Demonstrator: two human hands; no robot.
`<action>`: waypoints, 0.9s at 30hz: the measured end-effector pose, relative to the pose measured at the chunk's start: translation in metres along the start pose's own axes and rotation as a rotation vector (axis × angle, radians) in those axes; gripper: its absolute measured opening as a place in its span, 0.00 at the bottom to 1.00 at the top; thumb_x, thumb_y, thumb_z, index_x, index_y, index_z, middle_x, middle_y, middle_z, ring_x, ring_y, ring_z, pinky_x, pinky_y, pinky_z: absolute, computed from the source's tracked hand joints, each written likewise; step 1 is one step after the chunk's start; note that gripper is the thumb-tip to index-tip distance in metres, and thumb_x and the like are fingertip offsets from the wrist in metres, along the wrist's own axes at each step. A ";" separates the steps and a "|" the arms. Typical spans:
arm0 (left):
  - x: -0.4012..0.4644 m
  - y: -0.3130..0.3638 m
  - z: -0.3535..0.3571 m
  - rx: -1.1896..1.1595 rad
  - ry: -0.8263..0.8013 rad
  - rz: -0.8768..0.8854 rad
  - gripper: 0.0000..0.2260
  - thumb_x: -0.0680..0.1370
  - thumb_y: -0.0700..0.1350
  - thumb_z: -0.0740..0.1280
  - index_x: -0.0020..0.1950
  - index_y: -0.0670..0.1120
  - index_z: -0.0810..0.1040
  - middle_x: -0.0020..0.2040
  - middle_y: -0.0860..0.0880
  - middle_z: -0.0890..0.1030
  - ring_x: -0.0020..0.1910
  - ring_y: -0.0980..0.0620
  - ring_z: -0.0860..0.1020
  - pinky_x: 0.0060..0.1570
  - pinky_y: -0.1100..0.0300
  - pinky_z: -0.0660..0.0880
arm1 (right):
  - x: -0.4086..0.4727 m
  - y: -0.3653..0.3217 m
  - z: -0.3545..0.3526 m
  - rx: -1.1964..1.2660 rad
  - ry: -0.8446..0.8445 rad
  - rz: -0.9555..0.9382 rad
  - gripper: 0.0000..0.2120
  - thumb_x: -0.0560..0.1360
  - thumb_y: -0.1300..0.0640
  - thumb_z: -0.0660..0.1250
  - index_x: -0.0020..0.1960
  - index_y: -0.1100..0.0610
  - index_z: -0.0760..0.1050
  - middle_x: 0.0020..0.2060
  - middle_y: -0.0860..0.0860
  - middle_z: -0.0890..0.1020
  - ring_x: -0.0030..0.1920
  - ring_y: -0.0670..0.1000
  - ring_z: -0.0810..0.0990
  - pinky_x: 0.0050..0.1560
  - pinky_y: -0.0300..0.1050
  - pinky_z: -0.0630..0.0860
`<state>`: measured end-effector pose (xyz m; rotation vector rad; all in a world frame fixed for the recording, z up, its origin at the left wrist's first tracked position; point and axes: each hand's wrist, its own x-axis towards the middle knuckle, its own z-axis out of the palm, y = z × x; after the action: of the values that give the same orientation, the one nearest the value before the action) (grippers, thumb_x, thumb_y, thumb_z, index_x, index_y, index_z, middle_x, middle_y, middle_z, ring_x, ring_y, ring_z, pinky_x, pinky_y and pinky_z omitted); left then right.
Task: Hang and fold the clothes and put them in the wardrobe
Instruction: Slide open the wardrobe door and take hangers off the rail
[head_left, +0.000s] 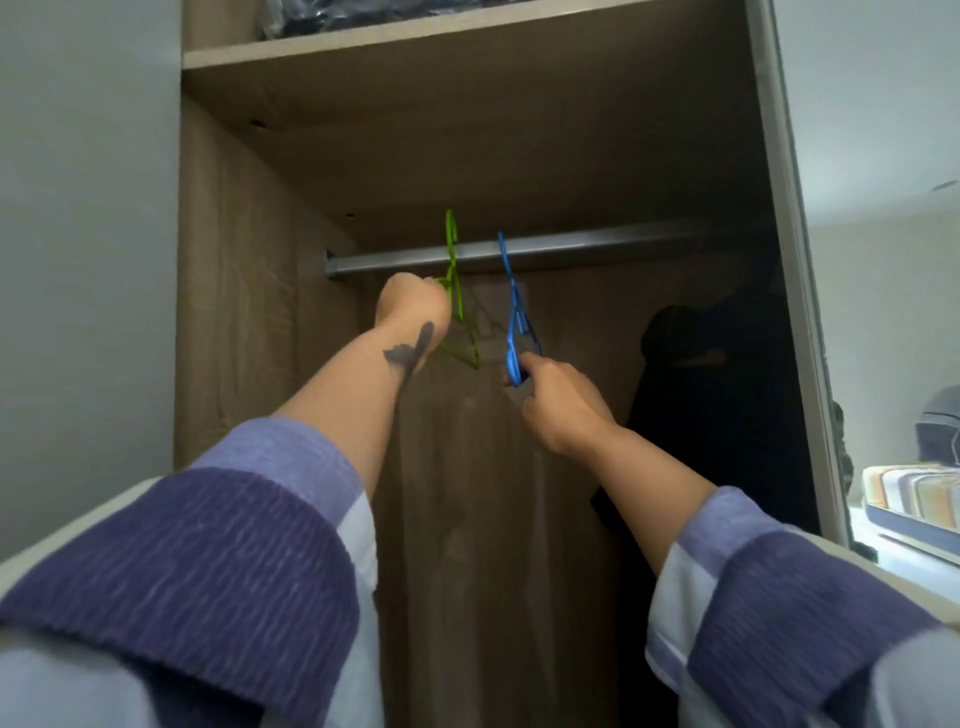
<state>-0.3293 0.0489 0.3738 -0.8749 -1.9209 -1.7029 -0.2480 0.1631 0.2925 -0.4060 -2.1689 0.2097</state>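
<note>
Gripping green hanger (457, 291) in left hand (413, 306), blue hanger (514, 322) right hand (558, 405).

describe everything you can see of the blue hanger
The blue hanger looks like thin moulded plastic, seen almost edge-on, so its shape reads as a narrow strip. Its hook curves over the metal rail inside the wardrobe, to the right of a green hanger. It carries no garment. The right hand grips its lower end.
</note>
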 end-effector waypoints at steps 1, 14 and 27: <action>0.001 -0.006 0.000 -0.005 0.004 0.000 0.16 0.81 0.40 0.54 0.62 0.32 0.74 0.61 0.34 0.76 0.62 0.37 0.74 0.58 0.50 0.72 | 0.000 -0.001 0.002 0.003 -0.004 0.003 0.21 0.72 0.67 0.55 0.62 0.54 0.71 0.59 0.56 0.77 0.55 0.59 0.77 0.53 0.53 0.76; -0.073 -0.069 0.003 -0.059 0.035 -0.084 0.12 0.79 0.44 0.55 0.38 0.50 0.72 0.52 0.40 0.81 0.52 0.39 0.79 0.55 0.47 0.77 | -0.018 -0.007 0.022 0.337 0.009 0.111 0.30 0.74 0.67 0.57 0.75 0.57 0.56 0.73 0.55 0.63 0.71 0.58 0.65 0.68 0.47 0.63; -0.283 -0.057 0.026 0.250 0.165 -0.250 0.13 0.83 0.45 0.53 0.56 0.41 0.74 0.52 0.42 0.79 0.53 0.42 0.76 0.46 0.56 0.70 | -0.102 -0.007 0.067 0.899 -0.554 0.357 0.18 0.80 0.46 0.55 0.37 0.56 0.71 0.40 0.57 0.77 0.36 0.55 0.76 0.39 0.45 0.70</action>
<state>-0.1651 0.0221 0.1361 -0.4039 -2.1379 -1.5645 -0.2481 0.1190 0.1781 -0.2091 -2.2216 1.5736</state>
